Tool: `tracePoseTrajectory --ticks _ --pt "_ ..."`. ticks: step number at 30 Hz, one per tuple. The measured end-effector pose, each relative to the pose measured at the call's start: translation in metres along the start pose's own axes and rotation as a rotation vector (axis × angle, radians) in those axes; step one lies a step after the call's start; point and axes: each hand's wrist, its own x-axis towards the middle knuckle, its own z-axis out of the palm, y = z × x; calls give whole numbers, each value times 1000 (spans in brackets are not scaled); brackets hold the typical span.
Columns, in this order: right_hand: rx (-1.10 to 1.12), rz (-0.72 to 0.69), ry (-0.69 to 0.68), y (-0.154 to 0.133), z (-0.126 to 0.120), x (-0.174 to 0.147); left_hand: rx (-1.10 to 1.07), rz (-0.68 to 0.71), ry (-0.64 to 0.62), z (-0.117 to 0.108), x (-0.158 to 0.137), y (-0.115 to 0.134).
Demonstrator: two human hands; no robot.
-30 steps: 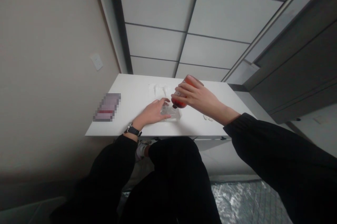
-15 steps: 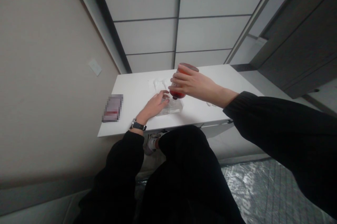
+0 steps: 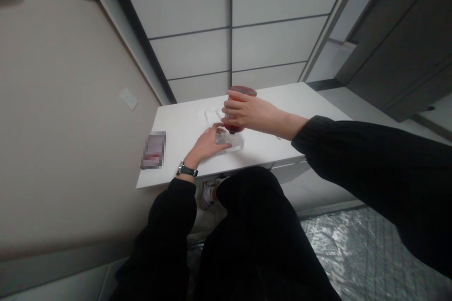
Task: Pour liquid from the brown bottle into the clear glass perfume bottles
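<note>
My right hand (image 3: 247, 111) is wrapped round a bottle of red liquid (image 3: 243, 92). The bottle is upside down, its wide base up and its small dark tip pointing down. Just under the tip lies a clear plastic container (image 3: 235, 143) on the white table (image 3: 169, 159). My left hand (image 3: 209, 142) grips the left side of the container, thumb along the near side and fingers at the far side. Whether liquid is coming out of the tip cannot be made out. A crumpled clear plastic piece (image 3: 211, 115) lies behind the container, partly hidden by my hands.
A blurred-out flat item (image 3: 154, 150) lies at the table's left end, near the wall with a switch plate (image 3: 129, 99). Pale sliding panels (image 3: 197, 51) rise behind the table. My legs (image 3: 247, 225) are close to its front edge.
My left thumb has stretched out along the container's near side, opening the hand's span. The bottle stays inverted above the container. The whole view has turned slightly.
</note>
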Motion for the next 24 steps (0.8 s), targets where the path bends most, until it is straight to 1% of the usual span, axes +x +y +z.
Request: tracePoseTrajectory --ticks 6,8,10,13,17,21,24 --pt "-57 -60 206 2 23 5 -3 0 33 4 3 -5" --pt "-65 -55 260 2 26 6 -14 7 28 5 4 -6" --pt "-62 -57 283 1 26 7 -30 14 27 5 4 -6" --pt "-67 -72 245 -2 19 9 -29 28 37 4 3 -6" --pt "-80 -77 162 -5 12 12 -11 8 34 4 4 -6" --pt "10 27 105 -8 14 11 -39 17 8 3 5 -7" --pt "82 149 129 -10 18 3 -16 31 4 3 5 -10"
